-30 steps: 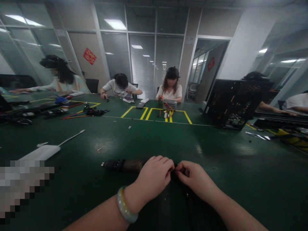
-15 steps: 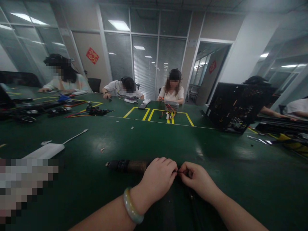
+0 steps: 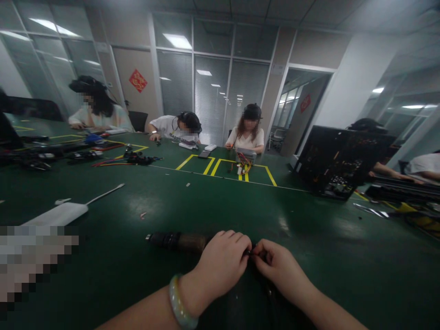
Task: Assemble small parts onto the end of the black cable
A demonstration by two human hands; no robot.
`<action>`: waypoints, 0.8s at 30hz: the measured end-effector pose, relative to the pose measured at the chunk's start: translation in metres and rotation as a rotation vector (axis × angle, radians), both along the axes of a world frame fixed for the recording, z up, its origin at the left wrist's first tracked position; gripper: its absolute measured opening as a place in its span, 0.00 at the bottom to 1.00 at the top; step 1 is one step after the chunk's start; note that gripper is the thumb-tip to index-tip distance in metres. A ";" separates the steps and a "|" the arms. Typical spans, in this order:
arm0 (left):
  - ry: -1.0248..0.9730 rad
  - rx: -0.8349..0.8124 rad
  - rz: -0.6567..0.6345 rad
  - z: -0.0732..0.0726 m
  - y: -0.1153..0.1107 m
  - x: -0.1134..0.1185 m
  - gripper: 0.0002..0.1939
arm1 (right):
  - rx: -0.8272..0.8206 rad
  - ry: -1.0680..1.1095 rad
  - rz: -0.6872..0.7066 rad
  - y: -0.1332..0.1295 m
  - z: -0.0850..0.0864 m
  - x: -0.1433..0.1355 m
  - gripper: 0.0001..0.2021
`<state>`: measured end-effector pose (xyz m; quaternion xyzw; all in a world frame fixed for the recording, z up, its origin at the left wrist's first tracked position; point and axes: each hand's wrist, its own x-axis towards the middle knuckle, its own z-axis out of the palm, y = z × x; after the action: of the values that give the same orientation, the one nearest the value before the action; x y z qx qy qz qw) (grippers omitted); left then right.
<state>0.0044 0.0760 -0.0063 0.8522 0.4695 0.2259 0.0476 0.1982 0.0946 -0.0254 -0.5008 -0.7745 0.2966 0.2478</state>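
My left hand [image 3: 223, 256] is closed over the rear part of a dark pen-shaped power tool that looks like an electric screwdriver [image 3: 190, 243]. Its metal tip points left, and it lies nearly level just above or on the green table. My right hand [image 3: 280, 263] pinches a tiny dark piece at the tool's right end, thumb against forefinger. Both sets of fingertips almost meet there, so the piece is largely hidden. Below my right hand a dark cord [image 3: 270, 291] runs toward me, blurred and dim.
On the left lies a white device with a cable [image 3: 70, 213]. Wires and black parts [image 3: 135, 158] lie further back. A black panel-like casing [image 3: 340, 160] stands on the right. Several people sit around the green table [image 3: 206, 206]; yellow tape [image 3: 270, 175] marks its far side.
My view has tilted up slightly. Both hands and the electric screwdriver sit a little lower and further left in the picture; the fingers stay together at the tool's right end.
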 end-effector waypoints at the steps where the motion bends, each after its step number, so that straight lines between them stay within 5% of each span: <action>1: -0.006 -0.003 0.003 0.000 0.000 0.000 0.05 | -0.003 -0.006 0.003 0.000 0.002 0.000 0.03; 7: -0.023 -0.008 -0.012 -0.004 0.003 0.000 0.04 | 0.001 -0.063 0.084 0.000 0.012 0.007 0.03; 24: -0.033 -0.004 -0.010 -0.004 0.002 0.000 0.05 | -0.004 0.032 0.039 0.000 0.001 0.004 0.03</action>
<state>0.0040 0.0782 -0.0107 0.8507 0.4647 0.2388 0.0581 0.2025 0.0949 -0.0240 -0.4812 -0.7795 0.3111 0.2532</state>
